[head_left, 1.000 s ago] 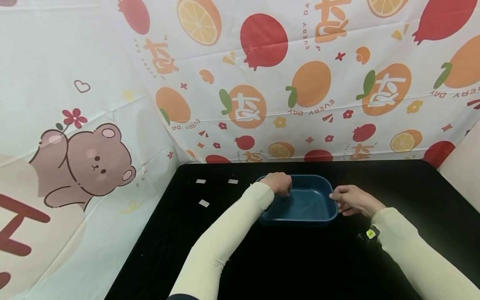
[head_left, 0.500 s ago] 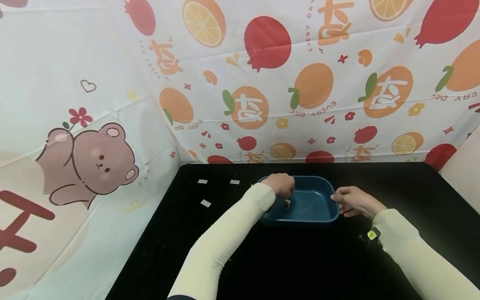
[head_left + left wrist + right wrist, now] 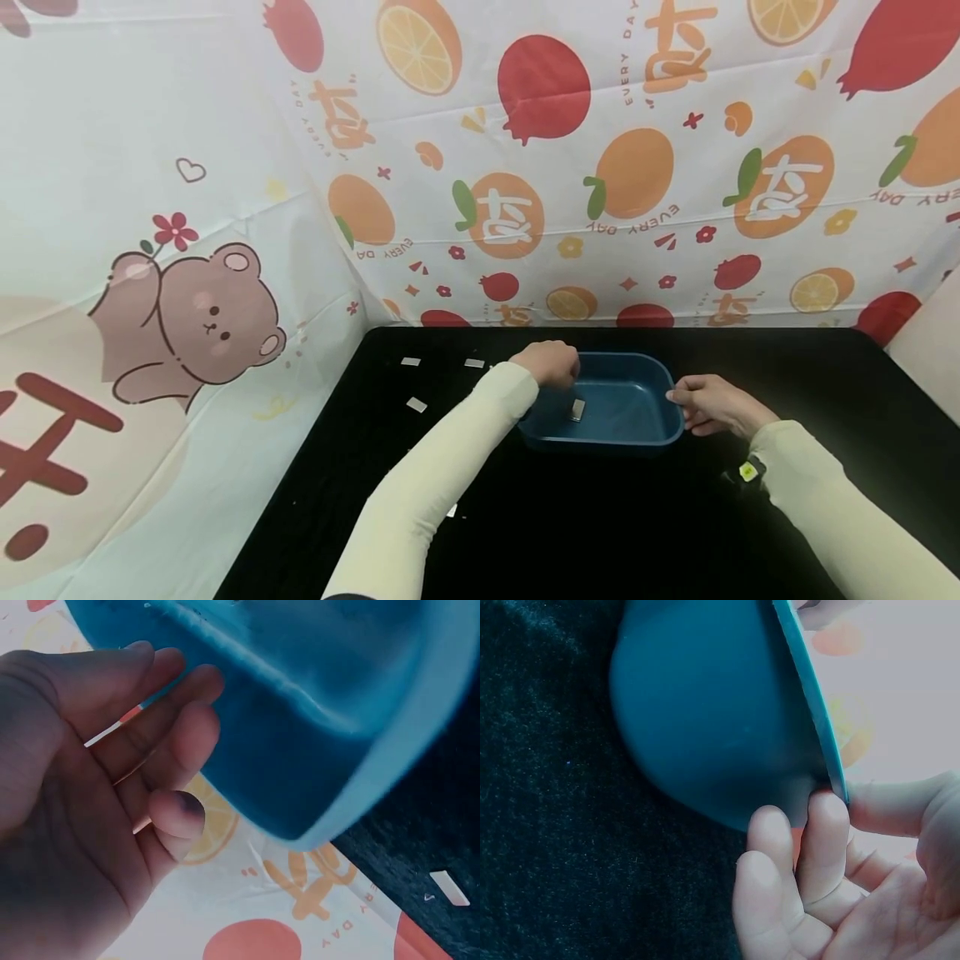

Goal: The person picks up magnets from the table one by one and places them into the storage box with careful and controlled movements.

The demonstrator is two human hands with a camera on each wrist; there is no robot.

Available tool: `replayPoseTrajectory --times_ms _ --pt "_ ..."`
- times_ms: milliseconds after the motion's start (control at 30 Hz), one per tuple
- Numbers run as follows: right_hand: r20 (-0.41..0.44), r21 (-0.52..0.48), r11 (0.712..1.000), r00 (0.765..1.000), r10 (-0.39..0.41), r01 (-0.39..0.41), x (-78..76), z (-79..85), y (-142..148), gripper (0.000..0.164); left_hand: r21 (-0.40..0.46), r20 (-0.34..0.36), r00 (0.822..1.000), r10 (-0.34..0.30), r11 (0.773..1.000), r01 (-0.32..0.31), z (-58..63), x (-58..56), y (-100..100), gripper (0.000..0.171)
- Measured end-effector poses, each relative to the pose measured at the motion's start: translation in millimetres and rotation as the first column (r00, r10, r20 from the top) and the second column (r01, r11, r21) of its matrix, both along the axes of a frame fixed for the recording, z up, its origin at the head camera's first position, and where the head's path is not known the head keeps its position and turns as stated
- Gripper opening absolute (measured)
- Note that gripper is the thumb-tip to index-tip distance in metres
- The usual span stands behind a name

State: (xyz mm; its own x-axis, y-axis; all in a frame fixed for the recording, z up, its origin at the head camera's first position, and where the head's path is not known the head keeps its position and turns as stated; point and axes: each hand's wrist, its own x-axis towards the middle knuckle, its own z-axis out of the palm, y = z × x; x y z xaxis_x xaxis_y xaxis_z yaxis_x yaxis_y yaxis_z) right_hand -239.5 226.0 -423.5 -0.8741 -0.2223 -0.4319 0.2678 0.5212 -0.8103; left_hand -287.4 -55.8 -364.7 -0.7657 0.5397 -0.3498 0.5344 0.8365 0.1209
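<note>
A blue plastic bin (image 3: pixel 622 441) stands on the black-covered table, its opening facing up. One small, light rectangular piece (image 3: pixel 577 409) lies inside on the left part of its floor; its exact kind is too small to tell. Over the bin's back left corner is my left hand (image 3: pixel 550 363); in the left wrist view its fingers (image 3: pixel 196 735) are loosely bent and hold nothing. My right hand (image 3: pixel 718 405) pinches the bin's right rim, thumb on one side of the wall and fingers (image 3: pixel 826 840) on the other.
On the black table (image 3: pixel 600 525) left of the bin lie several small white rectangles, among them a back left one (image 3: pixel 410 362), one nearer the bin (image 3: pixel 474 363) and a tilted one (image 3: pixel 417 405). A fruit-printed cloth (image 3: pixel 420 275) hangs behind the table.
The small rectangular piece, out of sight under my left hand at first, now lies uncovered in the bin. My left hand has moved up and left off it. My right hand keeps its hold.
</note>
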Motion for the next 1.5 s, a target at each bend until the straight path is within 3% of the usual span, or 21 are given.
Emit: replayPoseTrajectory --times_ms 400,833,1133,1300,1500 --pt "-0.008 0.003 1.0 1.0 0.006 -0.006 1.3 -0.8 0.5 0.025 0.063 -0.102 0.993 -0.062 0.996 0.069 16.2 4.4 -25.5 0.024" --pt "-0.019 -0.003 1.0 0.999 0.03 -0.03 2.3 -1.7 3.6 0.026 0.125 -0.24 0.971 -0.003 0.992 0.034 36.6 -1.1 -56.1 0.02" --pt "-0.011 -0.009 1.0 1.0 0.009 -0.009 3.8 0.3 -0.8 0.024 0.178 -0.254 0.965 0.061 0.984 -0.016 46.3 -6.8 -81.7 0.021" --pt "-0.015 -0.007 1.0 1.0 0.007 -0.007 3.8 0.6 -1.5 0.025 0.174 -0.263 0.96 0.099 0.983 -0.053 43.8 -14.6 -100.8 0.022" --pt "-0.014 -0.001 1.0 1.0 0.003 -0.003 2.8 -0.2 -0.1 0.026 0.164 -0.226 0.959 0.17 0.977 -0.135 26.4 -24.2 -128.2 0.024"
